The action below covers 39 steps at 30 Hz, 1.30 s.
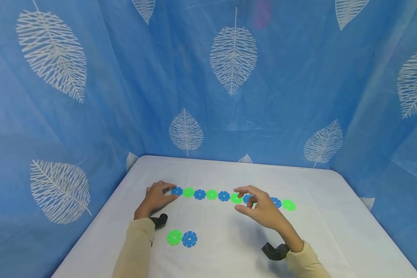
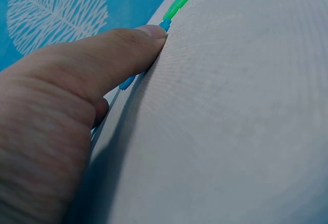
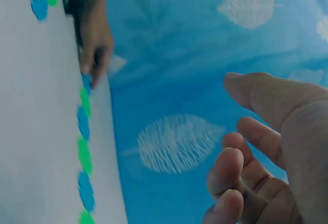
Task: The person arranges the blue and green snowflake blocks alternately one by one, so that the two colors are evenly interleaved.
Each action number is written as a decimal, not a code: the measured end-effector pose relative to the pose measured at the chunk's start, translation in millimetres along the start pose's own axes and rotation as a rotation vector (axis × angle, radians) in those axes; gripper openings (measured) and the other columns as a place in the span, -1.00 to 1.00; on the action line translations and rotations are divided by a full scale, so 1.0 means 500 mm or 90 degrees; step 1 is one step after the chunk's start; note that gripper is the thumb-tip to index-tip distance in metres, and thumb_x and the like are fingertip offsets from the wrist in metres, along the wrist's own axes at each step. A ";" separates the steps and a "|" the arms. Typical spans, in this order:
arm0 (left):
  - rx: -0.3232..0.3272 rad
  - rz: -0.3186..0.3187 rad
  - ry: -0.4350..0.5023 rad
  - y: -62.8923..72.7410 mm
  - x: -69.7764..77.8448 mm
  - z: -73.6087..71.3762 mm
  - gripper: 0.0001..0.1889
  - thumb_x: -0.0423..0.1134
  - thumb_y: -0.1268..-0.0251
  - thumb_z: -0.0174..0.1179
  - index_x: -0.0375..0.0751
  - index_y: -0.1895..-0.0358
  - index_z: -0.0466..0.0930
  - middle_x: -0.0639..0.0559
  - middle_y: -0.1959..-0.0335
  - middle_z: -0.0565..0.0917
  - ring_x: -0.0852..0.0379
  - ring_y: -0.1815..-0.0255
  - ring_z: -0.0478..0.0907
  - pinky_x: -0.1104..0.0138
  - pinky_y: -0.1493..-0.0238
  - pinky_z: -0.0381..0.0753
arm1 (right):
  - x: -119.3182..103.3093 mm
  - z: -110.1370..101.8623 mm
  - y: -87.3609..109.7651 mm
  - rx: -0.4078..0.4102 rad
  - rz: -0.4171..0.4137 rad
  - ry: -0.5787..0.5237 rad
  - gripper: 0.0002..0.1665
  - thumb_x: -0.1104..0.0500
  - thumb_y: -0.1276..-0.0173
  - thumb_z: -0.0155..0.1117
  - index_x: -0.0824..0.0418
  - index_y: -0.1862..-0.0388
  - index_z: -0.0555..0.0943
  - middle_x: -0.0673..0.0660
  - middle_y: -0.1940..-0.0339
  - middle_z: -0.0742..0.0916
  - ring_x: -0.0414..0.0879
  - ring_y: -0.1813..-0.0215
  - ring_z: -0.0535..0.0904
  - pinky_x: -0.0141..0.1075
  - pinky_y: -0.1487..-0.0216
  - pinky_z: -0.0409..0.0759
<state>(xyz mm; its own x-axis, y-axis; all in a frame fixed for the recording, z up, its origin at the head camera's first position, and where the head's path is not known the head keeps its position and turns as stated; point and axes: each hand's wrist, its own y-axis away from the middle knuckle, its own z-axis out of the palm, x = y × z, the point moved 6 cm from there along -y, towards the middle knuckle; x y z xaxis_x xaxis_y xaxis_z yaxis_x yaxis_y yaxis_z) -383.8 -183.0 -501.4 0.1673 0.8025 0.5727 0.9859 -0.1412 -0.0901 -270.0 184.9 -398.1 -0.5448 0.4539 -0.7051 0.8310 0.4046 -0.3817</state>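
Observation:
Flat, notched plastic discs in alternating blue and green form a long row across the white table. My left hand [image 1: 155,197] pinches the blue disc [image 1: 177,191] at the row's left end between thumb and index finger. In the left wrist view, the thumb [image 2: 118,55] presses against that disc's edge, with a green disc [image 2: 179,4] just beyond. My right hand [image 1: 264,208] hovers above the right half of the row, fingers curved, thumb apart, holding nothing. It partly covers the discs beneath. A green disc [image 1: 288,205] ends the row at the right.
Nearer to me on the table [image 1: 215,256] lie another green disc [image 1: 174,237] and blue disc [image 1: 189,239], side by side. Blue curtains [image 1: 281,96] with white leaf prints surround the table's back and sides. Each wrist carries a black camera mount [image 1: 275,251].

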 end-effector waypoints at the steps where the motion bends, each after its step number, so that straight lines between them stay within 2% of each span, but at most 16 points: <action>1: -0.001 0.000 0.001 0.001 -0.001 0.000 -0.51 0.08 -0.15 0.41 0.13 -0.18 0.68 0.00 -0.06 0.62 -0.06 -0.20 0.44 -0.03 -0.19 0.18 | -0.005 0.015 -0.001 -0.013 -0.002 -0.010 -0.45 0.04 -0.29 0.46 -0.07 -0.26 0.57 0.02 0.05 0.68 -0.28 0.52 0.51 -0.35 0.49 0.50; 5: 0.004 0.009 0.003 0.000 -0.003 -0.002 -0.51 0.08 -0.15 0.42 0.11 -0.17 0.68 -0.01 -0.05 0.62 -0.06 -0.19 0.44 -0.03 -0.19 0.17 | -0.018 0.079 -0.009 -0.061 0.009 -0.036 -0.44 -0.02 -0.29 0.46 -0.07 -0.27 0.57 0.01 0.07 0.66 -0.29 0.53 0.51 -0.36 0.49 0.50; 10: 0.005 0.012 0.004 -0.003 -0.010 0.003 -0.51 0.10 -0.15 0.42 0.13 -0.17 0.68 0.02 -0.05 0.62 -0.04 -0.19 0.44 -0.01 -0.19 0.17 | -0.023 0.152 -0.021 -0.120 0.020 -0.024 -0.46 -0.07 -0.28 0.46 -0.12 -0.24 0.57 0.07 0.06 0.69 -0.32 0.53 0.49 -0.38 0.47 0.53; 16: 0.002 0.004 -0.004 -0.005 -0.013 0.005 -0.51 0.11 -0.14 0.42 0.14 -0.16 0.68 0.01 -0.06 0.63 -0.06 -0.21 0.45 -0.02 -0.20 0.19 | -0.034 0.220 -0.031 -0.212 0.004 -0.025 -0.40 -0.12 -0.28 0.45 0.04 -0.25 0.58 0.15 0.03 0.71 -0.37 0.52 0.49 -0.41 0.42 0.56; 24: 0.021 0.037 -0.014 -0.004 -0.010 0.000 -0.50 0.13 -0.15 0.40 0.10 -0.16 0.69 -0.02 -0.04 0.64 -0.08 -0.15 0.48 -0.04 -0.15 0.22 | -0.046 0.265 -0.029 -0.268 -0.014 -0.002 -0.38 -0.16 -0.24 0.47 0.04 -0.22 0.60 0.06 0.03 0.69 -0.40 0.48 0.46 -0.47 0.36 0.52; 33: 0.013 0.028 -0.009 -0.002 -0.003 -0.002 -0.52 0.12 -0.16 0.40 0.12 -0.15 0.69 -0.01 -0.04 0.64 -0.08 -0.17 0.47 -0.03 -0.17 0.22 | -0.042 0.293 -0.019 -0.290 -0.009 0.051 -0.38 -0.17 -0.24 0.47 -0.03 -0.24 0.59 -0.05 -0.02 0.67 -0.44 0.40 0.47 -0.50 0.27 0.51; 39: 0.014 0.028 -0.002 0.000 0.000 -0.005 -0.53 0.11 -0.17 0.40 0.12 -0.16 0.69 0.00 -0.05 0.64 -0.08 -0.18 0.47 -0.03 -0.18 0.21 | -0.032 0.309 -0.014 -0.282 -0.011 0.075 -0.39 -0.17 -0.22 0.48 -0.07 -0.23 0.59 -0.12 -0.01 0.65 -0.39 0.21 0.50 -0.47 0.13 0.50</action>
<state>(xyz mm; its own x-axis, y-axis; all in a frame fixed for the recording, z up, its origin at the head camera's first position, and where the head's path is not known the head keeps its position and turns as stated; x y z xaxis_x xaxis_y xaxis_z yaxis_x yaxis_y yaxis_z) -383.9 -184.5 -499.3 0.2098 0.7981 0.5648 0.9777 -0.1633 -0.1324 -249.8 52.2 -476.4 -0.5885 0.5203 -0.6188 0.7072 0.7022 -0.0821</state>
